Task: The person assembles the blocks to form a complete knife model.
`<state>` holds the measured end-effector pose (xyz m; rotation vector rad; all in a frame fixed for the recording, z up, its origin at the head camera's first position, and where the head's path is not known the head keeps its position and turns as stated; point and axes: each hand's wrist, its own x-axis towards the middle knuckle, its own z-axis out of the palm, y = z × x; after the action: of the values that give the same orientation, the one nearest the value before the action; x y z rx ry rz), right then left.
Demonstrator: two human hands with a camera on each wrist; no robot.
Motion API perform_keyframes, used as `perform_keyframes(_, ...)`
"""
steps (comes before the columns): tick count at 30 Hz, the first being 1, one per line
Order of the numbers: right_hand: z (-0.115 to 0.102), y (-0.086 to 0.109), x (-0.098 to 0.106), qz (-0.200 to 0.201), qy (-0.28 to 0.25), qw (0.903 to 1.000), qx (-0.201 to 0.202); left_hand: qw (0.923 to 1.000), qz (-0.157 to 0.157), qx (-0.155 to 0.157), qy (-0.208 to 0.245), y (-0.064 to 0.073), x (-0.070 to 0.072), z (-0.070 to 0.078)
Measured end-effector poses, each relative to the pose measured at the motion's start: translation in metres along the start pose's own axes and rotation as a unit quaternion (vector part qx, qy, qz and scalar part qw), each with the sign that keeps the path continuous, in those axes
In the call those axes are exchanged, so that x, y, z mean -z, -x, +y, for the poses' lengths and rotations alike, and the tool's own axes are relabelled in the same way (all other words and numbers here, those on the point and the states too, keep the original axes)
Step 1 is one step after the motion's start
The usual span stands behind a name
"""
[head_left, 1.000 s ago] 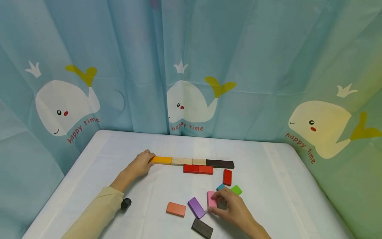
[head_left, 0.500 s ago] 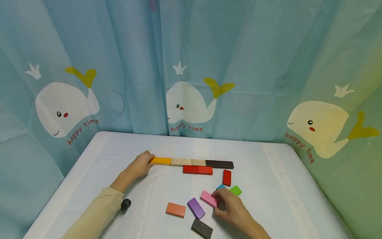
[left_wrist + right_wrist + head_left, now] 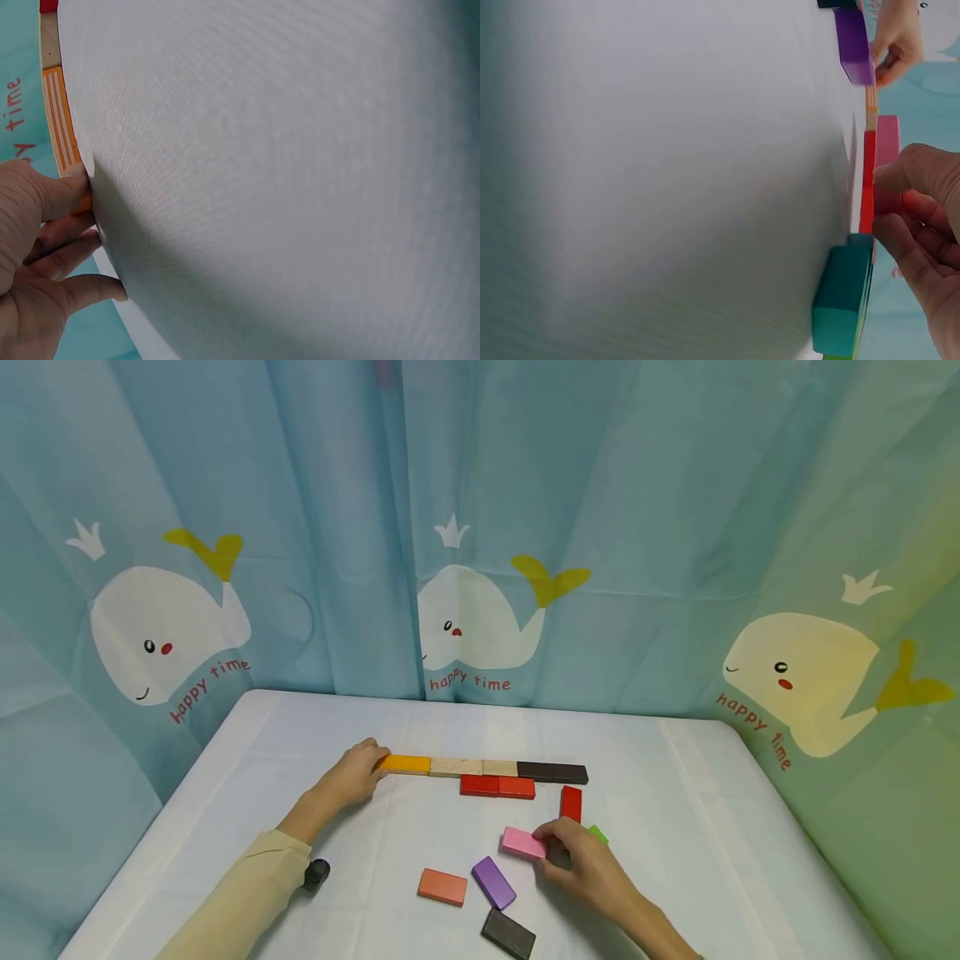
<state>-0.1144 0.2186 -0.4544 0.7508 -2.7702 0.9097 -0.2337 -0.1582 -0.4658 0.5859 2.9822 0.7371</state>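
My left hand [image 3: 352, 778] pinches the left end of an orange-yellow block [image 3: 407, 765], the first in a straight row at the back of the table. In the left wrist view the thumb lies on that block, which has pale stripes. Thumb and fingers of my right hand [image 3: 588, 870] pinch the right end of a pink block [image 3: 520, 842]. The right wrist view shows the pink block [image 3: 887, 141] raised off the white cloth. A blue block [image 3: 841, 296] stands below the right hand there; the hand hides it in the head view.
Two pale wood blocks [image 3: 456, 767] and a dark brown block [image 3: 552, 772] continue the row. Two red blocks [image 3: 497, 786] lie against its front. Another red block [image 3: 571, 804], a green [image 3: 597, 833], a purple [image 3: 493, 882], a coral [image 3: 442, 887] and a black block [image 3: 508, 933] lie about.
The right hand has turned the pink block from upright in the view to nearly sideways, lifted it and moved it slightly toward the row. The left hand has stayed on the orange-yellow block.
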Motion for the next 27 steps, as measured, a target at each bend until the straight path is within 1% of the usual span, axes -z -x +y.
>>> perform_keyframes(3,0.003,-0.008,0.002,-0.002,-0.009,0.9999,-0.005,1.0,0.003,0.001,0.001,0.0,0.0,0.0)
perform_keyframes(14,0.018,-0.033,0.005,-0.012,0.013,0.9998,0.013,1.0,0.001,-0.004,0.003,0.0,-0.001,0.001)
perform_keyframes(18,0.022,-0.039,0.005,-0.021,0.019,0.9994,0.021,1.0,0.002,-0.004,0.0,0.0,-0.001,0.0)
perform_keyframes(23,0.027,-0.045,0.003,-0.04,0.02,0.9988,0.019,1.0,0.001,-0.003,-0.001,0.0,-0.001,0.0)
perform_keyframes(27,0.028,-0.047,0.001,-0.031,0.021,0.9992,0.017,1.0,0.003,-0.003,-0.001,-0.001,-0.001,-0.001)
